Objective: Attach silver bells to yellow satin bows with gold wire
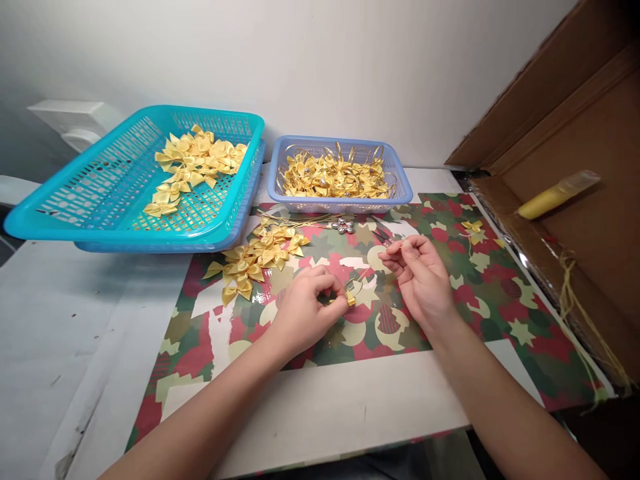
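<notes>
Jutting past left fingers point(337, 307), yellow ribbon point(351, 301), pinched

Yellow bow point(351, 301), apparently; mostly hidden, pinched in left hand point(311, 301).

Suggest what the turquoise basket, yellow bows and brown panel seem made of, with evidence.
Turquoise basket: plastic, slightly glossy, judging by its moulded lattice. Yellow bows: probably satin ribbon, from their soft sheen. Brown panel: likely matt cardboard, given its rough edge.
</notes>
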`<act>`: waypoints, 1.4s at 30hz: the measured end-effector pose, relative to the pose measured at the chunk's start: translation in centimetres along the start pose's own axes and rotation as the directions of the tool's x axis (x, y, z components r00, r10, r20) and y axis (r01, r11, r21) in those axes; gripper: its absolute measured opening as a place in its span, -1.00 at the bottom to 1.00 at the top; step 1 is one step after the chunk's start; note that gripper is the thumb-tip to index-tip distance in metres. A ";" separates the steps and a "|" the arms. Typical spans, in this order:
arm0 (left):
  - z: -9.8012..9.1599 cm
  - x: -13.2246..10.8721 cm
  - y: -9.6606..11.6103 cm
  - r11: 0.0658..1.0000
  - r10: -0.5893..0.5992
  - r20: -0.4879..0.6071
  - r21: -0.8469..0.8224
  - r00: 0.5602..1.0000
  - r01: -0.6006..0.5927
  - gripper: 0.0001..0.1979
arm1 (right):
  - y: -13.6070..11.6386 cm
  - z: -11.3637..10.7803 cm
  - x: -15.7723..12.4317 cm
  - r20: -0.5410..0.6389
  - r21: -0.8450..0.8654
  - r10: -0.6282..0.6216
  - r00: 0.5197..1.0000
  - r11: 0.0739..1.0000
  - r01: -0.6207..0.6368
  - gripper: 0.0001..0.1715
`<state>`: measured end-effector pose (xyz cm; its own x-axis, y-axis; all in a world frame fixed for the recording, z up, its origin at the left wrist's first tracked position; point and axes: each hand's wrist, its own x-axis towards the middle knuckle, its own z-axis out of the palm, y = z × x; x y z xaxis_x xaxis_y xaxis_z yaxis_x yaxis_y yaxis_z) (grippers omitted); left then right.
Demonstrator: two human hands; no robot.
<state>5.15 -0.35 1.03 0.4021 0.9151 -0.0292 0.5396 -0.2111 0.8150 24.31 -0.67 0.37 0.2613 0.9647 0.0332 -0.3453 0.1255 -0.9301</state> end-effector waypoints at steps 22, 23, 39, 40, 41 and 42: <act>-0.1 -1.0 -0.4 0.958 0.171 0.131 0.210 0.977 -0.196 -0.95 | -3.3 0.2 -3.7 0.644 0.045 0.099 0.759 0.985 -0.167 -0.95; 0.0 -0.9 -0.5 0.952 0.186 0.133 0.221 0.973 -0.212 -0.96 | -3.4 0.2 -3.8 0.655 0.045 0.101 0.748 0.984 -0.172 -0.96; -2.4 -1.6 -0.6 0.678 0.724 -0.341 0.514 0.600 -0.526 -0.84 | -3.2 1.0 -3.1 0.411 -0.550 0.328 0.850 0.834 -0.056 -0.85; -2.4 -1.5 -0.6 0.668 0.731 -0.335 0.528 0.594 -0.524 -0.84 | -3.0 1.1 -3.2 0.368 -0.587 0.190 0.910 0.806 0.069 -0.86; -2.4 -1.5 -0.6 0.661 0.736 -0.328 0.539 0.593 -0.522 -0.85 | -2.8 1.3 -3.3 0.370 -0.619 0.049 0.928 0.757 0.207 -0.87; -2.4 -1.5 -0.6 0.654 0.740 -0.319 0.548 0.593 -0.522 -0.85 | -2.7 1.5 -3.5 0.402 -0.636 -0.069 0.913 0.696 0.333 -0.86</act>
<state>2.43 -0.80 1.94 0.4013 0.4958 0.7702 0.5483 -0.8036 0.2315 23.00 -4.03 3.26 -0.0999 0.9651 0.2420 0.4205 0.2614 -0.8688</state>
